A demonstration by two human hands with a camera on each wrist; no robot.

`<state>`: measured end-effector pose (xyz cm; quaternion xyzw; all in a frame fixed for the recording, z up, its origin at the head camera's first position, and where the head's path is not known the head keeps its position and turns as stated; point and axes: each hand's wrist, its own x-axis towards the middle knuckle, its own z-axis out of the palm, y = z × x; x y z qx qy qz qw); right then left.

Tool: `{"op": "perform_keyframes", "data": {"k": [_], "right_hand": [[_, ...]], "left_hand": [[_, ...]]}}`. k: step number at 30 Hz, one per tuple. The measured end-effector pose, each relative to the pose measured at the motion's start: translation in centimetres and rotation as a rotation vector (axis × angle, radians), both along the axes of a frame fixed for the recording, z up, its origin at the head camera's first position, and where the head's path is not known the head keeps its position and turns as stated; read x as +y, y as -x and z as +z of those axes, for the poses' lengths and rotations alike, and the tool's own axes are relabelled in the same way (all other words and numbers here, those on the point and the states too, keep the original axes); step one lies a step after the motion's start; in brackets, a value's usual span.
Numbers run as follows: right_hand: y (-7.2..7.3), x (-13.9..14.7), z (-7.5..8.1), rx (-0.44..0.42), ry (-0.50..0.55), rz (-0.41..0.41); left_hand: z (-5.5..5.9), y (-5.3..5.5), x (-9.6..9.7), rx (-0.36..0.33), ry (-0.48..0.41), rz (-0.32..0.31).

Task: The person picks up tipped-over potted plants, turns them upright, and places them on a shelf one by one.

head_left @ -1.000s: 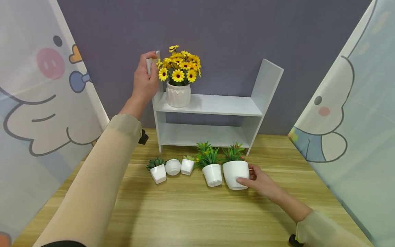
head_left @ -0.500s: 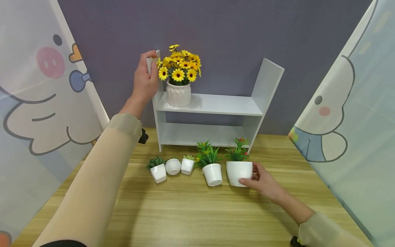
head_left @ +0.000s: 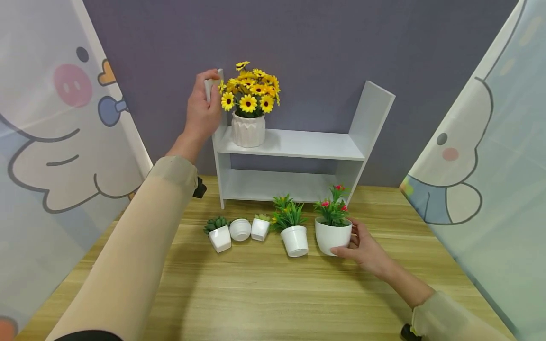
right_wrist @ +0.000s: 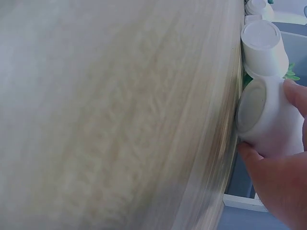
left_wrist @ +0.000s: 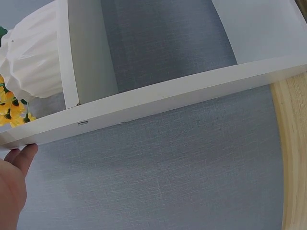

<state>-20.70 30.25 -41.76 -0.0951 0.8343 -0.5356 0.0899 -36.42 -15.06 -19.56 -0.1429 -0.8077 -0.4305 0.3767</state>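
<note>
The right hand [head_left: 368,253], the nearer one, gripped a tilted pot [head_left: 330,237] immediately to its left; farther up and left, the left hand [head_left: 204,106] clasped the shelf [head_left: 313,143].

Staged booth, prob.: cartoon-print sheets [head_left: 47,118] both sides, plain grey bkdrop [head_left: 307,47] behind wood-grain tbl [head_left: 264,298].

shelf [head_left: 307,144]: plain white, two-tier, stood upright, held near the top of its left panel [head_left: 222,175]
pot [head_left: 330,238]: also white, roundish, stuffed with red-flowered greenery [head_left: 333,219], tipped back a bit, gripped by its side
</note>
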Motion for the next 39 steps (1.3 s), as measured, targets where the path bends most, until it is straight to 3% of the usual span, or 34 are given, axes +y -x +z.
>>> {"op": "perform_keyframes", "data": {"k": [4,11,25,39], "right_hand": [[0.1,-0.2,0.0,-0.004,0.015,0.006],[0.4,-0.3,-0.2,0.021,-0.088,0.004],[1.7,-0.9,-0.7,0.079,-0.193,-0.033],[2.4,-1.5,-1.2,0.102,-0.185,-0.077]], "left_hand": [[0.0,0.1,0.0,0.004,0.003,0.008],[0.0,0.1,0.0,0.005,0.001,-0.002],[-0.1,0.0,0.0,0.016,0.009,-0.009],[-0.1,0.0,-0.1,0.008,0.006,-0.011]]}}
